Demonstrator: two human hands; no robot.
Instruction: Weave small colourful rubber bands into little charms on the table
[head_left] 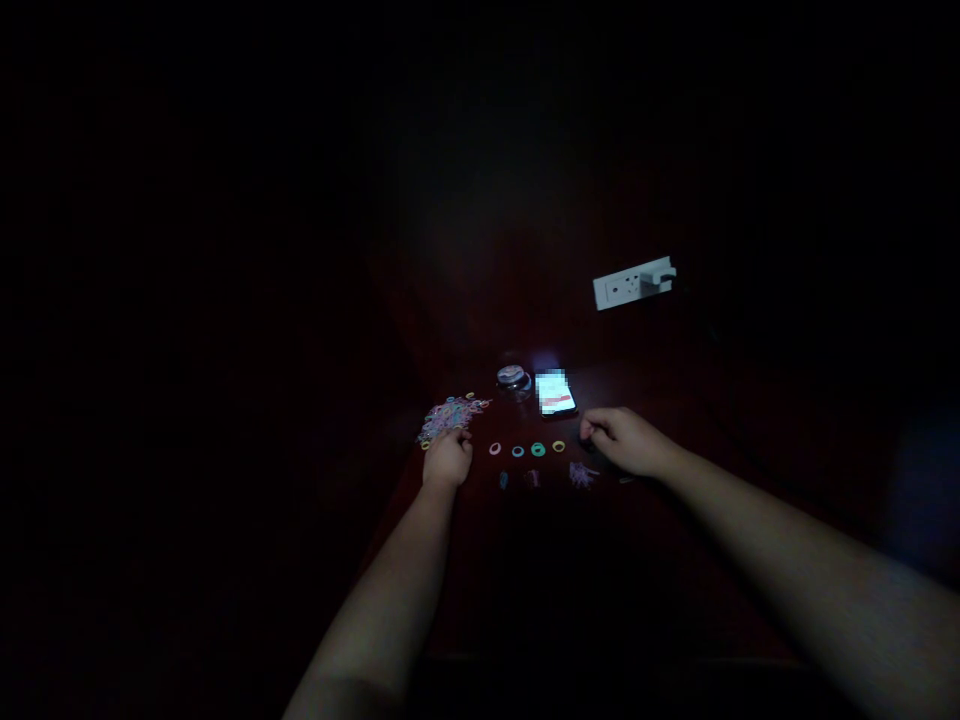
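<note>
My left hand (448,458) rests at the near edge of a heap of small multicoloured elastic bands (452,413), its fingers curled down, and what they hold is hidden. Over to the right, my right hand (624,438) is closed with fingertips low over the table; I cannot make out anything in them. Between the hands lies a row of ring-shaped bands: a pink one (495,449), a blue one (518,452), a green one (538,450) and a yellow one (559,447). Nearer me are a small blue bunch (504,480), a dim pinkish bunch (533,479) and a purple bunch of bands (582,475).
A phone (555,393) with a lit screen lies behind the row. Left of it stands a small clear jar with a pale lid (511,374). A white wall socket (634,283) with a plug is behind, at the right. The dark reddish table (480,580) fades into darkness.
</note>
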